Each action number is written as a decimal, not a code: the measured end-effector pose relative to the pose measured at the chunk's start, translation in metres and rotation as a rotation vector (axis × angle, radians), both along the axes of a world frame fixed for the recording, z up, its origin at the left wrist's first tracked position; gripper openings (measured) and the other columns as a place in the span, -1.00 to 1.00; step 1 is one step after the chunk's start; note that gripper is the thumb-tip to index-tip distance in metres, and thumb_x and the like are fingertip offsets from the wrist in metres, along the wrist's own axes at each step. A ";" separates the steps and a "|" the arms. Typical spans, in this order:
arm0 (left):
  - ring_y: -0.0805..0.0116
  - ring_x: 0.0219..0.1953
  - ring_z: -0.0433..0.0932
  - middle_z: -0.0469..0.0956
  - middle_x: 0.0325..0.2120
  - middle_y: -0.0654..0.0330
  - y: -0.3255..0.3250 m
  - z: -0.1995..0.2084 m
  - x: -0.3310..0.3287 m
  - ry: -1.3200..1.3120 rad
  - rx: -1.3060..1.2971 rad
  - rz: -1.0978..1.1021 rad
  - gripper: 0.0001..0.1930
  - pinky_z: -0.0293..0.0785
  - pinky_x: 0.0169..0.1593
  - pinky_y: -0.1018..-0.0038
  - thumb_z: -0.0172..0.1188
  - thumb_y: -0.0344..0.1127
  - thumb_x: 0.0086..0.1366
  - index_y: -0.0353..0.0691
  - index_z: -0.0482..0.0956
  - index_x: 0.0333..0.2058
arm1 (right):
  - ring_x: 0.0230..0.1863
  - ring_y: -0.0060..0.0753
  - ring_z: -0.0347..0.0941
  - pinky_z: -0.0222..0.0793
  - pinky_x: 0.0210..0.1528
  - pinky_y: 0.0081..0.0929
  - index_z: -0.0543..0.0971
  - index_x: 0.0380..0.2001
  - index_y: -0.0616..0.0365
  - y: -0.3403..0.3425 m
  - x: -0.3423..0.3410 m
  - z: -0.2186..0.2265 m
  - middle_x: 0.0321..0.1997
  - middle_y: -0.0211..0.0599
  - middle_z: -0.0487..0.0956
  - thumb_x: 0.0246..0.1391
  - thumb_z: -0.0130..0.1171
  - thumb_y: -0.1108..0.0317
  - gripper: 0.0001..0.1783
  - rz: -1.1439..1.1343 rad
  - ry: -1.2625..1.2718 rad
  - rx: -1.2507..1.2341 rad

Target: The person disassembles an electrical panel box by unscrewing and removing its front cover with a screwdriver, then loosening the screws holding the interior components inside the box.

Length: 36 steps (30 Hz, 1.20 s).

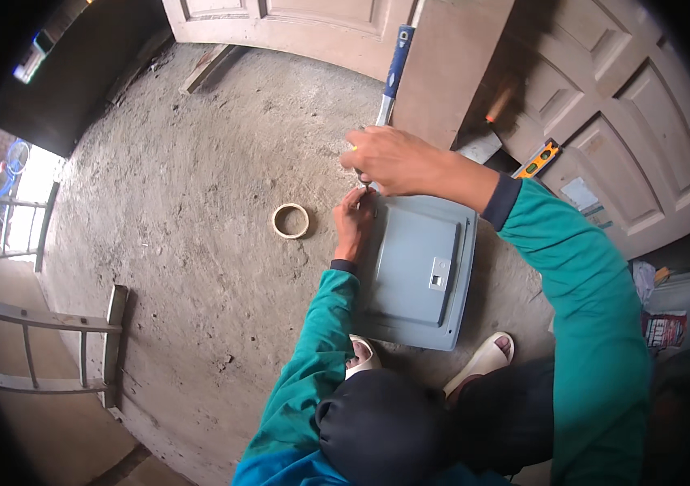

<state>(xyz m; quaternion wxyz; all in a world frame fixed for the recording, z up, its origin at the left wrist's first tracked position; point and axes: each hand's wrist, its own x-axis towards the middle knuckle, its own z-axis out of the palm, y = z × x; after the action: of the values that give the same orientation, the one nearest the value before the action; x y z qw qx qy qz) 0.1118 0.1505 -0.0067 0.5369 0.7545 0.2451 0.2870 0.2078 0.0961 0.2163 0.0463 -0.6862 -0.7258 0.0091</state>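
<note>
A grey metal panel box [410, 259] with a silver latch lies on the floor in front of my feet. Over its far left corner, my right hand [389, 158] is closed round a screwdriver [364, 183]. Most of the handle is hidden in the fist, and the short shaft points down at the corner. Just below, my left hand [353, 217] is at the box's left edge, fingers pinched together near the screwdriver's tip. Whatever those fingers hold is too small to make out.
A tape roll [290, 220] lies left of the box. Beyond my right hand is a blue-handled hammer [394, 73]. A yellow spirit level [538, 159] and an orange-handled trowel [479, 147] lie near the panelled door [596, 154]. A metal ladder [114, 340] is at left.
</note>
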 end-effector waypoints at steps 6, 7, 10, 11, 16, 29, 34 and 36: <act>0.14 -0.21 0.65 0.65 -0.36 -0.01 0.018 -0.017 -0.007 0.050 0.135 0.070 -0.84 0.52 -0.12 0.37 0.30 -0.39 0.10 -0.28 0.67 -0.31 | -0.31 0.00 0.55 0.45 -0.28 -0.12 0.50 -0.39 0.23 0.006 -0.017 0.009 -0.42 -0.06 0.53 -0.02 0.21 0.26 -0.76 -0.364 0.041 -0.213; 0.15 -0.22 0.65 0.65 -0.37 -0.01 0.014 -0.016 -0.004 0.060 0.119 0.061 -0.83 0.53 -0.14 0.38 0.31 -0.39 0.09 -0.28 0.67 -0.31 | -0.31 0.00 0.55 0.45 -0.28 -0.12 0.50 -0.39 0.23 0.003 -0.007 0.001 -0.42 -0.06 0.53 -0.02 0.21 0.26 -0.76 -0.377 0.045 -0.215; 0.15 -0.21 0.65 0.66 -0.38 -0.01 0.000 -0.003 0.002 0.100 -0.022 0.082 -0.85 0.52 -0.14 0.38 0.29 -0.39 0.10 -0.29 0.67 -0.33 | -0.29 0.05 0.57 0.48 -0.31 -0.08 0.49 -0.38 0.28 -0.006 0.014 -0.018 -0.41 -0.02 0.56 0.04 0.20 0.22 -0.71 0.003 0.003 -0.008; 0.15 -0.21 0.65 0.66 -0.38 -0.01 -0.003 -0.004 0.003 0.099 -0.021 0.073 -0.85 0.52 -0.14 0.38 0.29 -0.39 0.10 -0.29 0.67 -0.33 | -0.30 0.07 0.58 0.49 -0.31 -0.08 0.49 -0.39 0.30 -0.011 0.016 -0.024 -0.42 -0.01 0.56 0.04 0.21 0.21 -0.69 0.072 0.021 0.103; -0.03 -0.21 0.61 0.61 -0.32 -0.11 0.007 -0.001 -0.002 0.090 0.167 -0.063 -0.79 0.49 -0.18 0.28 0.18 -0.37 0.21 -0.26 0.60 -0.18 | -0.32 0.07 0.57 0.50 -0.27 -0.11 0.51 -0.38 0.30 -0.018 0.006 0.004 -0.41 -0.01 0.57 -0.03 0.25 0.23 -0.69 -0.175 0.108 -0.064; 0.18 -0.38 0.67 0.63 -0.45 -0.04 0.032 0.017 0.005 0.159 0.264 -0.291 -0.84 0.50 -0.29 0.37 0.27 -0.32 0.14 -0.26 0.68 -0.35 | -0.29 0.01 0.59 0.52 -0.24 -0.14 0.59 -0.43 0.26 -0.011 -0.002 -0.006 -0.41 -0.05 0.62 0.01 0.17 0.27 -0.77 -0.230 0.091 0.010; 0.41 -0.40 0.67 0.67 -0.43 0.06 0.033 0.025 0.005 0.198 0.181 -0.208 -0.83 0.50 -0.28 0.46 0.33 -0.31 0.09 -0.24 0.70 -0.34 | -0.25 -0.02 0.60 0.53 -0.23 -0.15 0.63 -0.51 0.26 -0.002 0.003 0.000 -0.39 -0.01 0.62 0.01 0.18 0.30 -0.78 -0.283 0.085 -0.066; 0.48 -0.38 0.65 0.69 -0.44 0.15 0.030 0.027 0.005 0.178 0.065 -0.224 -0.83 0.51 -0.25 0.50 0.37 -0.35 0.05 -0.23 0.71 -0.35 | -0.25 -0.04 0.60 0.53 -0.24 -0.15 0.62 -0.45 0.26 -0.003 0.013 -0.003 -0.39 -0.05 0.63 -0.07 0.26 0.26 -0.76 -0.145 0.037 -0.066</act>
<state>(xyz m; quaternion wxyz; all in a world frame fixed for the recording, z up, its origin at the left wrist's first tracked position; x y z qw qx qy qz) 0.1167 0.1810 0.0207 0.5171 0.8165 0.1967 0.1650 0.2208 0.0931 0.2133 0.0376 -0.7377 -0.6727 0.0424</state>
